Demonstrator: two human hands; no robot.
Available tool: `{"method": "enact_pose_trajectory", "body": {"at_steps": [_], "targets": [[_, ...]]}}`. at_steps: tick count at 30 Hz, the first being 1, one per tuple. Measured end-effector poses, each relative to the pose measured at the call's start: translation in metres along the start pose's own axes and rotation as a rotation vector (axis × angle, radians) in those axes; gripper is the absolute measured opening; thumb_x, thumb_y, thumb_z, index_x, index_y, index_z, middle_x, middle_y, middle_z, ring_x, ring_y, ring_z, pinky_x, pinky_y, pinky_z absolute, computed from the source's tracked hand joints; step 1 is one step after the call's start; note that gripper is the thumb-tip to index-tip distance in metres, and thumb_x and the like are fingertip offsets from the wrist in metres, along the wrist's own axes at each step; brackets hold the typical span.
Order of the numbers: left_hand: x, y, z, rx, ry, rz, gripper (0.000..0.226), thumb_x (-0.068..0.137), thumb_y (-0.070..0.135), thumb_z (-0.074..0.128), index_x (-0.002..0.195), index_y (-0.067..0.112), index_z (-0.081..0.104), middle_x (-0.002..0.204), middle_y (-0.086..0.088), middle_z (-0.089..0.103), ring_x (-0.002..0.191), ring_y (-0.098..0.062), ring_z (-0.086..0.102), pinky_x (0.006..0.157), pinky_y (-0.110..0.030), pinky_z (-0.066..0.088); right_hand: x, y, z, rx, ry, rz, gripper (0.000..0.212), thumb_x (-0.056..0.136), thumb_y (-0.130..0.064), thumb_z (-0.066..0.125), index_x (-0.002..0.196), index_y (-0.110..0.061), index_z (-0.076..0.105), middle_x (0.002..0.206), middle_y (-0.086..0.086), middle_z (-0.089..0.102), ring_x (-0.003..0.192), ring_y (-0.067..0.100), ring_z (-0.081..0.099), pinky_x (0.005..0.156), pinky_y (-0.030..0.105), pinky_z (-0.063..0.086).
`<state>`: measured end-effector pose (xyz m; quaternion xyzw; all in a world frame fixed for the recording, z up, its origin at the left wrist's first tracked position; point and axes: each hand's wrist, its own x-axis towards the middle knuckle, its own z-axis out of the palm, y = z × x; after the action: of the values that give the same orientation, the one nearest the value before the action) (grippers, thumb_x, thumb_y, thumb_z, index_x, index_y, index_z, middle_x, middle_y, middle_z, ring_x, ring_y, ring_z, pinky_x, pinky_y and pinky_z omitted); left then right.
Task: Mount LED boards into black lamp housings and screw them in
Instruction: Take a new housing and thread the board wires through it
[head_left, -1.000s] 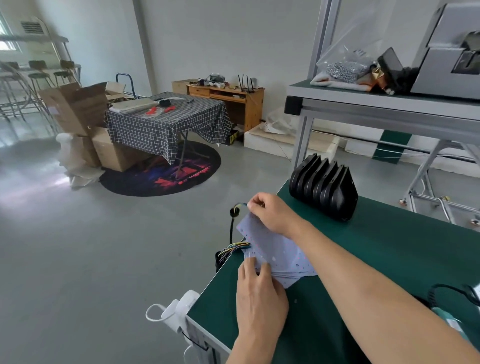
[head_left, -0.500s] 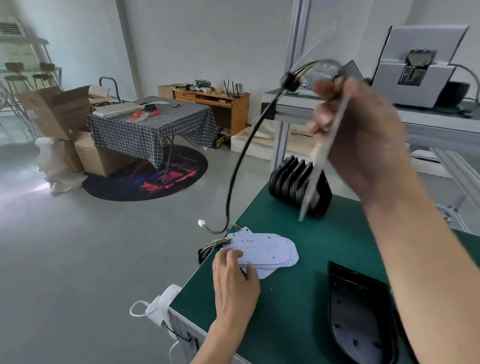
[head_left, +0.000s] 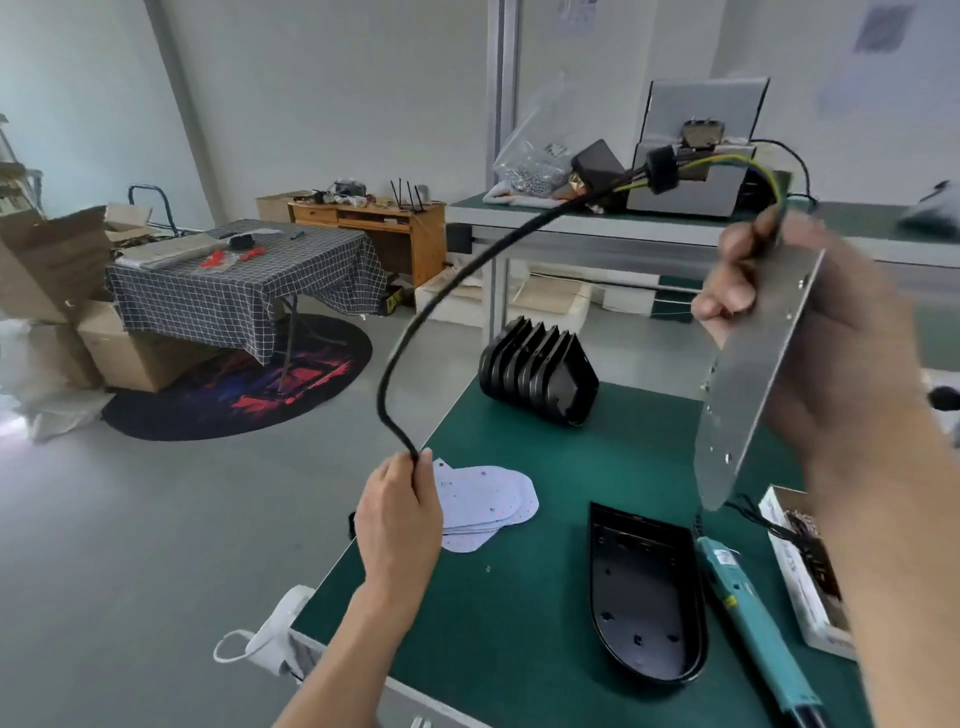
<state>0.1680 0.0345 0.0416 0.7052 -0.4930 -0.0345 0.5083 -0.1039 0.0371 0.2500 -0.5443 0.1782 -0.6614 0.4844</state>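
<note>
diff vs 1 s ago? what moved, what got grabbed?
Right hand lifted one LED board off the stack and holds it up. Left hand left the stack and now grips the board's black cable. Stack and upright housings stayed put.

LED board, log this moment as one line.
right hand holds LED board aloft | left hand grips cable | housing empty

No legible text, label or number anywhere

bare green mat (head_left: 524, 613) between board stack (head_left: 483, 506) and open housing (head_left: 647, 597)
</note>
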Motion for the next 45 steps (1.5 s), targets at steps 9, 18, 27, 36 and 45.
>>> {"method": "enact_pose_trajectory", "body": {"at_steps": [9, 18, 27, 36, 45], "targets": [[0.022, 0.137, -0.020, -0.263, -0.382, 0.209, 0.044, 0.111, 0.035, 0.042, 0.077, 0.018, 0.064, 0.056, 0.026, 0.058, 0.056, 0.003, 0.053, 0.050, -0.015, 0.036, -0.042, 0.049, -0.038, -0.563, 0.195, 0.404, 0.049, 0.085, -0.065, 0.062, 0.102, -0.021, 0.078, 0.078, 0.005, 0.045, 0.061, 0.013, 0.039, 0.062, 0.028, 0.028], [0.001, 0.194, 0.021, -0.466, -0.709, 0.246, 0.046, 0.108, 0.037, 0.047, 0.068, 0.023, 0.064, 0.045, 0.016, 0.048, 0.043, -0.002, 0.043, 0.047, -0.017, 0.033, -0.077, 0.061, -0.052, -0.763, -0.200, 0.535, 0.012, 0.100, -0.031, 0.070, 0.092, -0.028, 0.078, 0.068, 0.017, 0.044, 0.067, 0.021, 0.039, 0.066, 0.035, 0.031], [-0.019, 0.145, 0.044, -0.209, -0.649, 0.066, 0.047, 0.100, 0.060, 0.042, 0.084, 0.021, 0.062, 0.070, 0.002, 0.068, 0.080, -0.024, 0.066, 0.079, -0.040, 0.054, -0.090, 0.065, -0.087, -0.693, 0.076, 0.484, 0.023, 0.105, -0.022, 0.061, 0.095, -0.023, 0.081, 0.061, -0.005, 0.048, 0.056, 0.010, 0.041, 0.053, 0.014, 0.035], [-0.070, 0.075, 0.090, 0.000, -0.997, -0.214, 0.046, 0.081, 0.049, 0.074, 0.085, 0.006, 0.057, 0.079, -0.010, 0.064, 0.066, -0.029, 0.064, 0.060, -0.037, 0.055, -0.107, 0.094, -0.108, -0.556, 0.157, 0.613, 0.025, 0.110, -0.012, 0.049, 0.102, 0.000, 0.070, 0.077, 0.010, 0.060, 0.049, 0.002, 0.050, 0.053, 0.013, 0.040], [-0.085, 0.074, 0.088, -0.253, -0.791, -0.127, 0.015, 0.086, 0.021, 0.065, 0.091, 0.028, 0.053, 0.084, 0.010, 0.060, 0.063, 0.003, 0.054, 0.051, -0.010, 0.039, -0.114, 0.099, -0.107, -0.635, 0.130, 0.624, 0.025, 0.109, -0.010, 0.049, 0.099, -0.003, 0.071, 0.078, 0.007, 0.068, 0.050, -0.001, 0.054, 0.053, 0.009, 0.042]]}}
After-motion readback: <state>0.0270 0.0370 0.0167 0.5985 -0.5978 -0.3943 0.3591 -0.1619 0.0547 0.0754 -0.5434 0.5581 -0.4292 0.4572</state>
